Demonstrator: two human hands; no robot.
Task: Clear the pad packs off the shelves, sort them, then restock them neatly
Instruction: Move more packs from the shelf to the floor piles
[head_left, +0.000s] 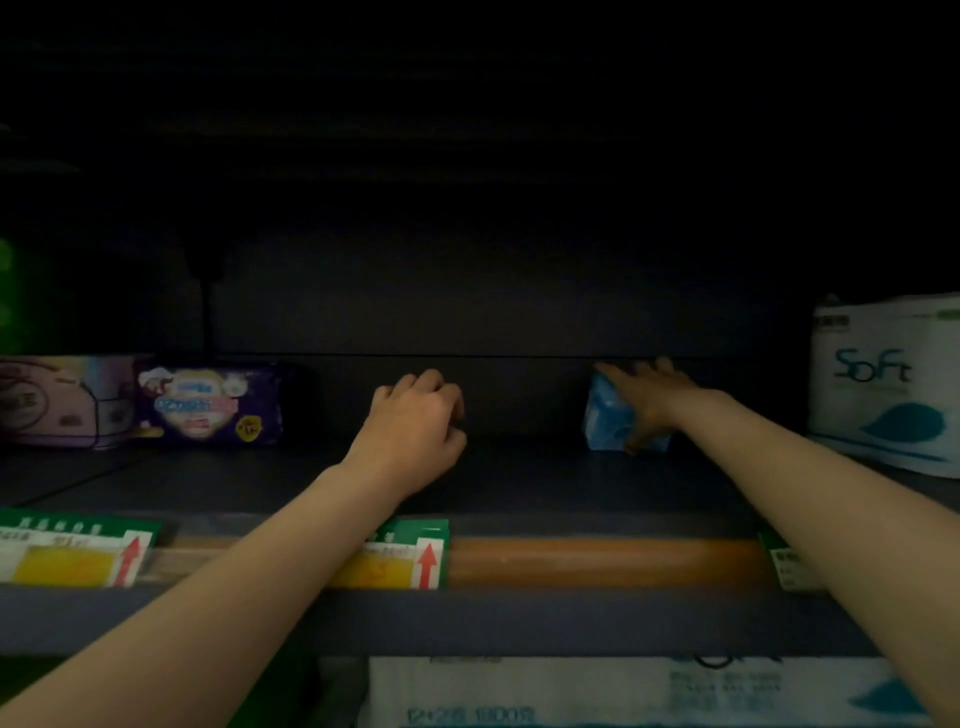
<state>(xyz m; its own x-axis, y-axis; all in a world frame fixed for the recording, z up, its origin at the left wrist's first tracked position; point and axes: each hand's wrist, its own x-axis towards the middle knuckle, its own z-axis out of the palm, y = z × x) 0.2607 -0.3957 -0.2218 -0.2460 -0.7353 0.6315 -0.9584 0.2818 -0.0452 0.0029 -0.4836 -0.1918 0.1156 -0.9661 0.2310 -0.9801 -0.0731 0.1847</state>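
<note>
- Shelf, dark and deep, seen from a head-worn camera, with both bare arms reaching in toward its far wall.
- Right hand grasps a light blue pad pack that stands at the far right of the shelf, fingers spread over its top and thumb low on its near face.
- Left hand hovers at mid shelf with fingers curled loosely; nothing shows inside them, so it reads as relaxed and empty.
- Purple pad pack stands at the far left, with a pale pink pack touching its left side; both are well apart from the hands.
- White tissue pack marked "Soft" stands at the right edge, just beside the blue pack.
- Price labels with red arrows sit in the orange strip on the near shelf edge.
- More white packaged goods lie on the level below; their print is too blurred to read.
- Judgement: the step appears to be clearing the blue pack. To do it well, close the thumb and fingers firmly on both faces, since soft wrap may slip, then draw it straight toward the near edge, clear of the tissue pack, letting the free hand steady it from beneath.
</note>
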